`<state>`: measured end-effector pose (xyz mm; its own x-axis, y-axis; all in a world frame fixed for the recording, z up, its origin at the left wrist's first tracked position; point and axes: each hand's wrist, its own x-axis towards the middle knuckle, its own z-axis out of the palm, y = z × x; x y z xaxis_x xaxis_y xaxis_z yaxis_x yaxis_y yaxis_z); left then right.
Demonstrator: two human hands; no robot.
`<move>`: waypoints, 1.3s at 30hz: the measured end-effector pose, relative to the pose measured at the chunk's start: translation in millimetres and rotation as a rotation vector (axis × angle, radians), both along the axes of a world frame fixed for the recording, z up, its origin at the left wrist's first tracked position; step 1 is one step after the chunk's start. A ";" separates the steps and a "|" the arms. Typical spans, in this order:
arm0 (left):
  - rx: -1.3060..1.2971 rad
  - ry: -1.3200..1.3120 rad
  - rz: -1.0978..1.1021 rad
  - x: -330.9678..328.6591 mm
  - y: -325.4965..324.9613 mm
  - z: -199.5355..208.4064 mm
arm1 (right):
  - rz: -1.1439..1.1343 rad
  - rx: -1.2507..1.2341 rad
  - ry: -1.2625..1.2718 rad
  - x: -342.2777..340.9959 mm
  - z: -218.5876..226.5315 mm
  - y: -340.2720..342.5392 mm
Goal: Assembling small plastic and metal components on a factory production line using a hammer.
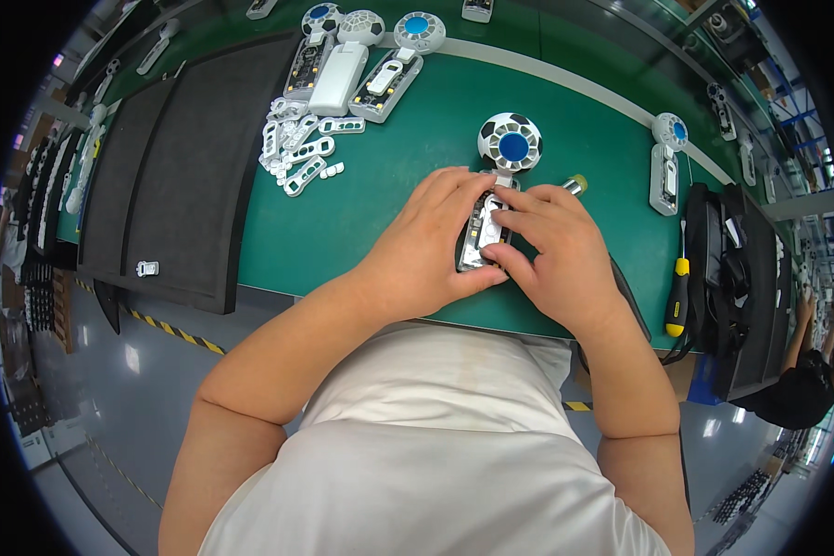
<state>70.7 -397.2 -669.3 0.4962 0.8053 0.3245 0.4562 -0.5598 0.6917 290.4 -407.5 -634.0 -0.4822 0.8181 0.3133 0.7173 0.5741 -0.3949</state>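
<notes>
In front of me on the green table lies a handheld device with a round black-and-white football-patterned head (pixel 512 142) and a blue disc at its centre. Its open clear body (pixel 473 246) shows circuitry inside. My left hand (pixel 417 236) wraps the body from the left, fingers along its upper side and thumb at the near end. Thumb and fingertips of my right hand (pixel 565 255) close on a white plastic piece (pixel 491 223) lying in that body. Just beyond my right hand is a small cylinder with a yellowish end (pixel 575 184).
A black tray (pixel 199 176) fills the left side, with one small white part (pixel 147 269) on it. Loose white plastic pieces (pixel 308 148) lie near several similar devices (pixel 338 79). Rightward are another device (pixel 664 181), a yellow-black screwdriver (pixel 678 296) and a person (pixel 792 394).
</notes>
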 end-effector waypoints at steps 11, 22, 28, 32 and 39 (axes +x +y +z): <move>0.280 0.211 -0.023 -2.6 -43.6 -1.0 | 0.035 0.024 0.008 16.3 0.2 -9.4; 0.364 0.232 0.002 -2.1 -45.0 -3.0 | -0.263 -0.413 0.134 43.9 16.6 -69.1; 0.349 0.228 0.009 -0.4 -44.0 -2.5 | -0.165 -0.258 0.109 30.5 24.7 -67.2; 0.331 0.224 -0.001 -0.7 -44.9 -0.9 | -0.140 -0.168 0.183 28.7 21.5 -67.3; 0.309 0.216 -0.008 -1.6 -43.1 1.1 | -0.204 -0.357 0.045 32.6 24.0 -63.9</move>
<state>69.1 -440.3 -668.2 0.5857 0.6818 0.4383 0.5680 -0.7311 0.3781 323.1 -471.4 -609.9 -0.2916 0.9565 0.0095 0.7795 0.2434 -0.5772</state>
